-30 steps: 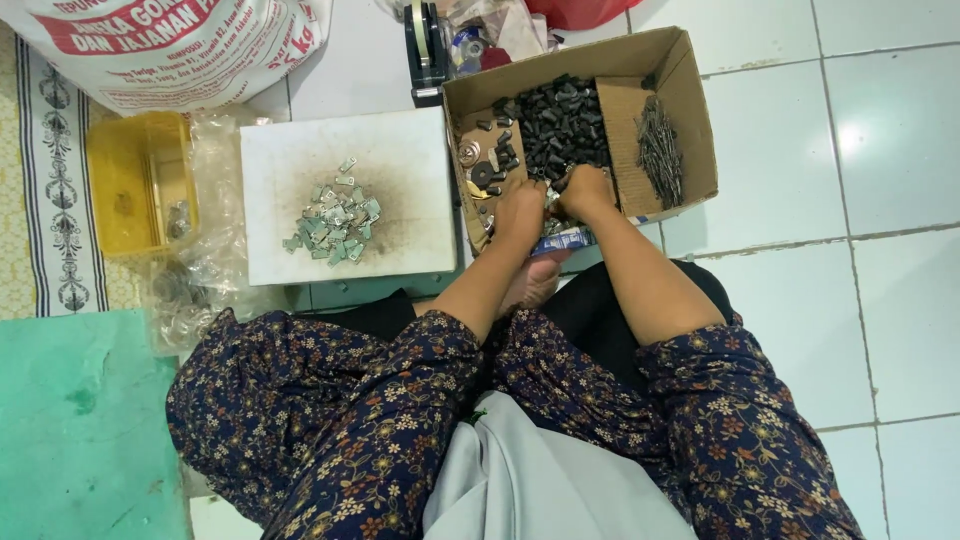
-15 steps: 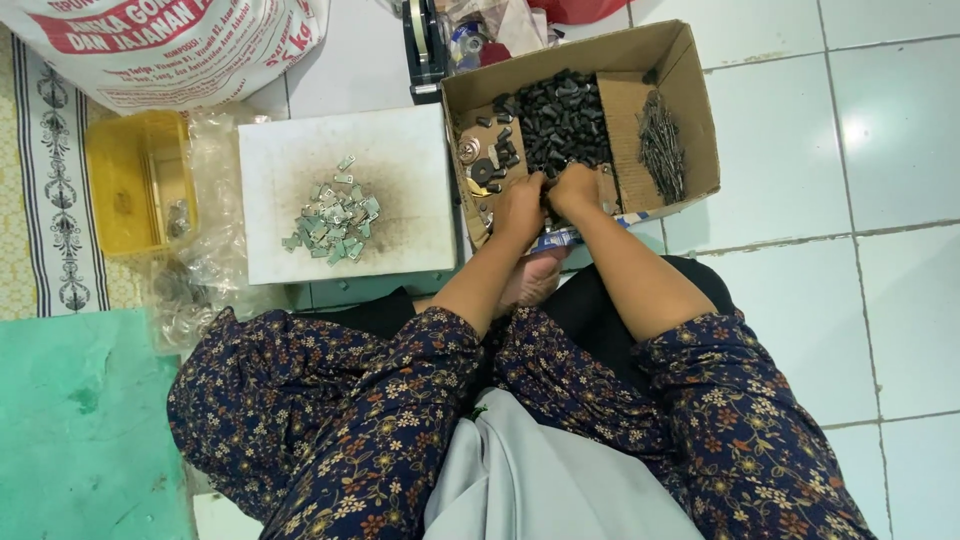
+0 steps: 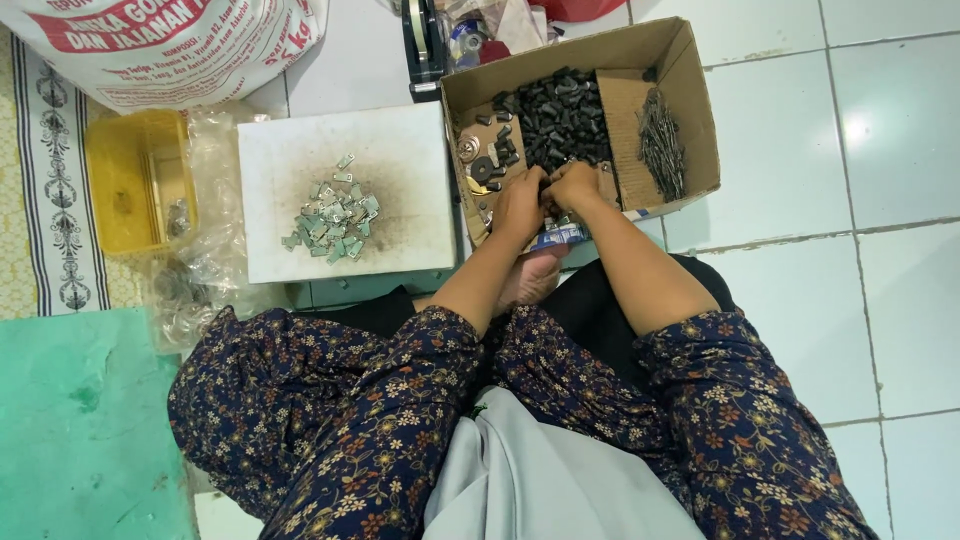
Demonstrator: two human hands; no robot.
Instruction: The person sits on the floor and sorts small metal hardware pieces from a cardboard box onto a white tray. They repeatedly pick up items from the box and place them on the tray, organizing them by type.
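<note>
Hardly anything has moved since the earlier frames: both hands stay at the near edge of the cardboard box (image 3: 700, 110). My left hand (image 3: 520, 205) and right hand (image 3: 572, 187) touch, fingers curled together on something small; I cannot tell what. Small black parts (image 3: 560, 120) are piled just beyond: light, rigid, likely slippery, best pinched by the sides. Metal clips (image 3: 335, 215) lie on the white board (image 3: 400, 150).

- Both hands, left hand (image 3: 520, 205) and right hand (image 3: 574, 186), meet at the near edge of a cardboard box (image 3: 690, 80) on the tiled floor (image 3: 880, 200); what they pinch is hidden.
- The box holds a heap of black parts (image 3: 560, 120) and a bundle of dark nails (image 3: 662, 140).
- Left of it, a white board (image 3: 400, 150) carries small metal pieces (image 3: 333, 215).
- A yellow tub (image 3: 125, 180) stands further left.
</note>
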